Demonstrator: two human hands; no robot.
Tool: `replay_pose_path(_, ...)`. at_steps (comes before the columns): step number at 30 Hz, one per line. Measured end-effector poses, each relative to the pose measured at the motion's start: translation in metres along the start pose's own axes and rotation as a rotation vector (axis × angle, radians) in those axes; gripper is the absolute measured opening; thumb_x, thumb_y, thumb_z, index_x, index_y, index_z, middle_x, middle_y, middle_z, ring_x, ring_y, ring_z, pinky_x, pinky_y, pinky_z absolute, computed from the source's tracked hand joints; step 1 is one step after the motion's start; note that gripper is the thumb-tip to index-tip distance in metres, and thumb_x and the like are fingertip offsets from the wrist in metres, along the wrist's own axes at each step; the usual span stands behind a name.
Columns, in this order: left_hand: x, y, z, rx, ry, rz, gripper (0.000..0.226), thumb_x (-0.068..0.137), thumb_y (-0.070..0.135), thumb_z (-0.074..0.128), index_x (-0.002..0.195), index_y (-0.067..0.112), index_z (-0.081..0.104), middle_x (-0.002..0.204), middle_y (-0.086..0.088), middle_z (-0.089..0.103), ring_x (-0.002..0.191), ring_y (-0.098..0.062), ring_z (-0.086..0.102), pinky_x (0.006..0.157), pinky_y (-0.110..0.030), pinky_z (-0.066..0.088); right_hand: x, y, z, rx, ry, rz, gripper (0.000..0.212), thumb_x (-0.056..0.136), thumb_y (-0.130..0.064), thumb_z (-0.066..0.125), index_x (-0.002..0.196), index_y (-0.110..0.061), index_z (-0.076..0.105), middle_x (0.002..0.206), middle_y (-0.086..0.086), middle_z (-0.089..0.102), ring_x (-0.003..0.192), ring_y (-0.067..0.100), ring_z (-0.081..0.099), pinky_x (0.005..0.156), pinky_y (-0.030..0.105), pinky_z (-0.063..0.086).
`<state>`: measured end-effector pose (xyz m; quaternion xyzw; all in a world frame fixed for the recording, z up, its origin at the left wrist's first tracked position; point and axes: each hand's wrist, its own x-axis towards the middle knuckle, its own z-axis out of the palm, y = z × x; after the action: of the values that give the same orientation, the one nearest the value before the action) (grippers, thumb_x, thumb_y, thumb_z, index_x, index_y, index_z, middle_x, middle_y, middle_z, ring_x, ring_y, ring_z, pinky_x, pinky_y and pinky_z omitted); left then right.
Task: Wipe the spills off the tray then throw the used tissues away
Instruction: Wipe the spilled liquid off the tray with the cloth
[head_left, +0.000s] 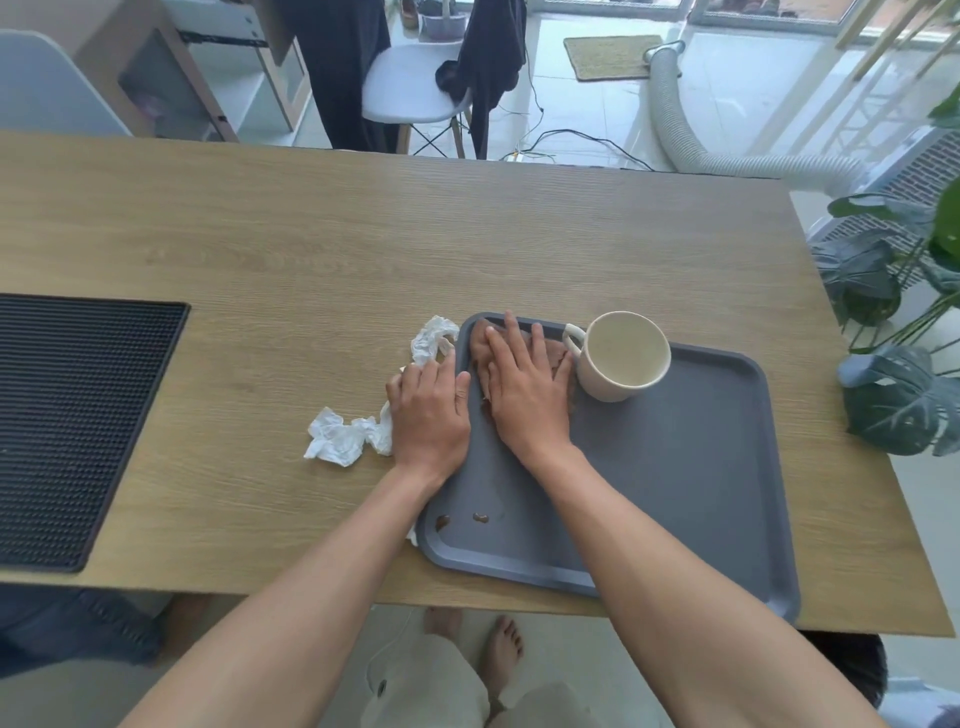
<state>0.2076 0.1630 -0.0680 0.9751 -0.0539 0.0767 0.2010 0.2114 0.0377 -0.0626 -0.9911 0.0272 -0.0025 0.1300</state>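
Soaked tissue pressed flat on the tray's upper-left corner.

The brown, wet tissue (556, 364) lies under the right hand (524, 384), whose fingers are spread flat and pressing rather than gripping; it looks limp and likely to tear or drip, so it is best bunched from the edges inward. The grey tray (727, 467), at centre-right of the frame, seems stiff and slick; two brown drops (480, 517) remain near its lower-left corner. The left hand (428, 415) rests palm-down at the tray's left rim on a dry white tissue (337, 436), fingers loosely flat, nothing clearly pinched. More crumpled tissue (431, 338) lies just above it. A cup (621, 356) stands beside the right hand, easily knocked.
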Motion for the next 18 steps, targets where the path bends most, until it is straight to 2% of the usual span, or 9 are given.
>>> replay_pose_path(5, 0.0, 0.001, -0.002, -0.076, 0.007, -0.023, 0.055, 0.1, 0.041, 0.022, 0.127, 0.009, 0.059, 0.11, -0.007, 0.067, 0.1, -0.026, 0.055, 0.093, -0.04, 0.033, 0.009, -0.003, 0.0, 0.104, -0.034, 0.012, 0.046, 0.101, -0.028, 0.035, 0.147, -0.031, 0.027, 0.156, -0.017, 0.018, 0.147, 0.018, 0.001, 0.11, 0.065, 0.003)
replay_pose_path(10, -0.002, 0.0, -0.005, -0.193, 0.02, -0.017, 0.074, 0.099, 0.048, 0.001, 0.13, 0.01, 0.057, 0.116, -0.006, 0.067, 0.107, -0.025, 0.054, 0.098, -0.038, 0.03, -0.005, -0.004, -0.012, 0.201, -0.065, -0.009, 0.043, 0.101, -0.034, 0.031, 0.143, -0.033, 0.033, 0.154, -0.018, 0.023, 0.146, 0.012, 0.005, 0.115, 0.052, -0.007)
replay_pose_path(14, -0.003, -0.001, -0.008, -0.288, 0.059, -0.033, 0.072, 0.099, 0.048, 0.001, 0.133, 0.016, 0.056, 0.118, -0.003, 0.067, 0.107, -0.023, 0.056, 0.099, -0.041, 0.032, -0.031, -0.011, -0.013, 0.249, -0.052, -0.035, 0.05, 0.093, -0.039, 0.021, 0.139, -0.033, 0.039, 0.152, -0.017, 0.03, 0.145, 0.01, 0.011, 0.116, 0.047, -0.003)
replay_pose_path(18, -0.004, -0.001, -0.01, -0.318, 0.082, -0.045, 0.077, 0.098, 0.051, -0.001, 0.124, 0.016, 0.063, 0.103, -0.006, 0.07, 0.101, -0.03, 0.056, 0.097, -0.045, 0.035, -0.067, -0.014, -0.016, 0.359, -0.09, -0.059, 0.042, 0.094, -0.026, 0.035, 0.134, -0.032, 0.045, 0.149, -0.017, 0.035, 0.145, 0.009, 0.013, 0.117, 0.047, 0.002)
